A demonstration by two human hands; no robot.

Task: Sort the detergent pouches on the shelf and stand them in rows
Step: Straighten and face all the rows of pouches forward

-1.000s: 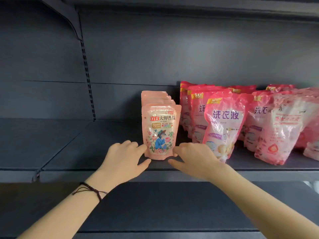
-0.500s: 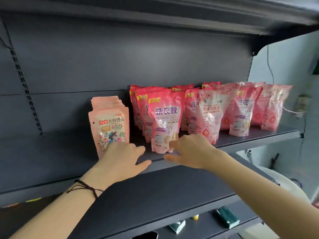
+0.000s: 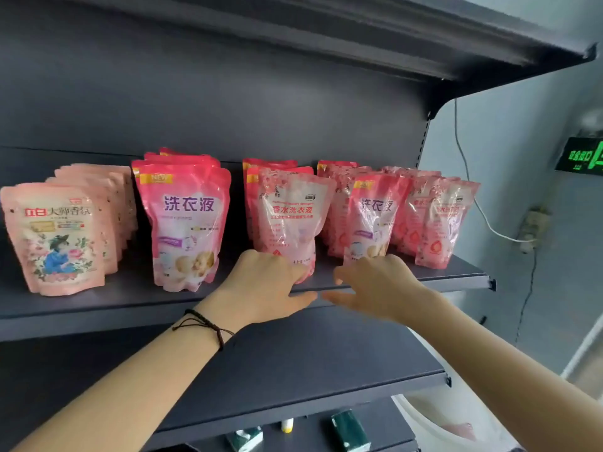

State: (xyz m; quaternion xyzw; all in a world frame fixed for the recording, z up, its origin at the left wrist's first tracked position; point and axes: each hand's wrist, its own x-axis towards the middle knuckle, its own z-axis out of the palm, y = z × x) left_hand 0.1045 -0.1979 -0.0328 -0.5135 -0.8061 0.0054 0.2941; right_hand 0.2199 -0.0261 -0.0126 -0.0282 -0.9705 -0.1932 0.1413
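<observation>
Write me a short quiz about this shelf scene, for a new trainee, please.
1. True or false: the pale pouches stand at the left end of the shelf.
2. Which wrist wears the dark bracelet? A left, B right, C both.
3. Fill in: the left hand is at the base of the ___ front pouch from the left.
Key: 1 true; 2 A; 3 third, the third pouch.
</observation>
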